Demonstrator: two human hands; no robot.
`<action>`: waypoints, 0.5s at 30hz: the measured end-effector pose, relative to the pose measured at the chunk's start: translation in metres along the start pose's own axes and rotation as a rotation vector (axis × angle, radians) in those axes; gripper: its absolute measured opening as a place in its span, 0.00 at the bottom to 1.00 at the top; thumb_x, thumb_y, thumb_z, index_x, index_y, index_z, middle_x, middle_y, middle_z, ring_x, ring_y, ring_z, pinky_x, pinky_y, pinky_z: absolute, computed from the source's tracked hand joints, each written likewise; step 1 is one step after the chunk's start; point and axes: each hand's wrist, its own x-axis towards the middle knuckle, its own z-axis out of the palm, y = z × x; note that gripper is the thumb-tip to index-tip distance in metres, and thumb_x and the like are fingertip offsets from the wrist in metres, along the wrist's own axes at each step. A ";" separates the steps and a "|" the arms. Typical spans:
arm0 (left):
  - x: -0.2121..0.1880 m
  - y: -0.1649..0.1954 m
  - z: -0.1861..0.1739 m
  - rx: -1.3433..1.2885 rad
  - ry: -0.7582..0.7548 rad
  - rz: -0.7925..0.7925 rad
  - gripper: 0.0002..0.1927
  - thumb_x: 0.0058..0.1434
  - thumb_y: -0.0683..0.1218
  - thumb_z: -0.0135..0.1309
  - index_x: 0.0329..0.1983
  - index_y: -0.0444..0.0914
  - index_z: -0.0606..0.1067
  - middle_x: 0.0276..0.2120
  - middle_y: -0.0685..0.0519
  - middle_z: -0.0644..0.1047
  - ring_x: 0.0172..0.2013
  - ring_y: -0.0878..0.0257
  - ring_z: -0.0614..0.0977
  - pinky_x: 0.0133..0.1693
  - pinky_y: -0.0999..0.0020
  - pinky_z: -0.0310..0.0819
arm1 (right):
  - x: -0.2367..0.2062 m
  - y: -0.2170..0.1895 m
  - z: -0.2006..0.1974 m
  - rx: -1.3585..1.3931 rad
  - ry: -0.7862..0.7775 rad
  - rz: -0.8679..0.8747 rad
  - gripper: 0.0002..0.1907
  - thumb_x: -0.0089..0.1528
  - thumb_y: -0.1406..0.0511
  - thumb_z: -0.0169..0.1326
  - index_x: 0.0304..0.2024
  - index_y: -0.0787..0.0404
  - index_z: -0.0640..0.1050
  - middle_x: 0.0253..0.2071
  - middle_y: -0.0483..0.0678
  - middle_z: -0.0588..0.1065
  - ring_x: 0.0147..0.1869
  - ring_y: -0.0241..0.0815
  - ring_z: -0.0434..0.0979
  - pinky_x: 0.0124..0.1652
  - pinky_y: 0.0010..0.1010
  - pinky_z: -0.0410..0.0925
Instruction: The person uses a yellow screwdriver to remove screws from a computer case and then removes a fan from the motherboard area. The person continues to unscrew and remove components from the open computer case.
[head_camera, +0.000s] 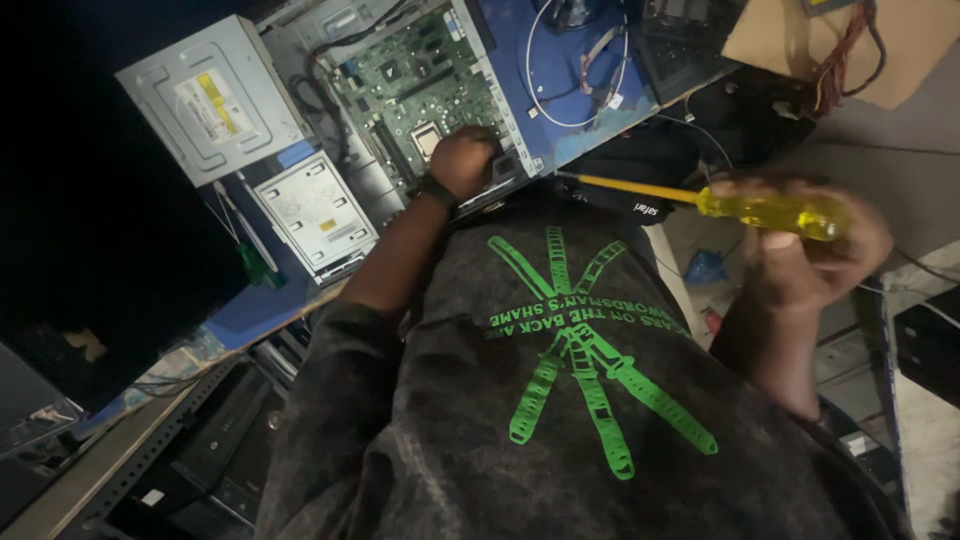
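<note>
your left hand (462, 160) rests on the near edge of the open computer case (300, 40), fingers curled together over the metal rim beside the circuit board (420, 85); whether they pinch anything there, you cannot tell. your right hand (800, 250) is clamped around the screwdriver (740, 205), held in the air well apart from the case, its shaft pointing back toward the left hand.

progress, judged from the layout: the side panel is already off and the green board lies exposed, with its square processor socket (428, 140) bare. the grey disc drive (210, 100) and a smaller perforated drive cage (315, 210) lie just beside the board, seemingly swung or lifted out. the board itself looks still seated in the case, and white cables (560, 70) trail loose over the blue tabletop (545, 60).

materials: the screwdriver handle is clear yellow plastic, faceted, with a yellow-sleeved shaft. the drives are dull sheet metal with stickers. the board is glossy green, studded with small dark parts. a green-handled tool (255, 265) lies at the tabletop edge.
</note>
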 end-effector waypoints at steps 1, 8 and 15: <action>0.002 0.000 -0.001 0.028 -0.009 0.008 0.07 0.46 0.40 0.56 0.30 0.37 0.79 0.41 0.47 0.81 0.45 0.47 0.81 0.44 0.54 0.78 | 0.001 -0.004 0.004 -0.022 0.013 0.038 0.13 0.64 0.70 0.57 0.50 0.70 0.76 0.36 0.57 0.81 0.35 0.39 0.86 0.45 0.47 0.82; 0.012 0.004 -0.005 0.036 0.007 0.122 0.07 0.44 0.41 0.57 0.28 0.37 0.79 0.35 0.45 0.80 0.39 0.47 0.82 0.41 0.54 0.78 | 0.012 -0.020 0.028 -0.112 -0.023 0.162 0.18 0.70 0.63 0.59 0.53 0.72 0.74 0.47 0.64 0.78 0.50 0.55 0.84 0.56 0.48 0.77; 0.014 -0.002 0.000 0.013 0.073 0.219 0.07 0.44 0.42 0.57 0.28 0.37 0.78 0.35 0.46 0.80 0.39 0.48 0.83 0.41 0.54 0.78 | 0.010 -0.016 0.021 -0.157 -0.086 0.219 0.19 0.73 0.64 0.59 0.55 0.75 0.73 0.49 0.64 0.78 0.54 0.59 0.83 0.60 0.51 0.76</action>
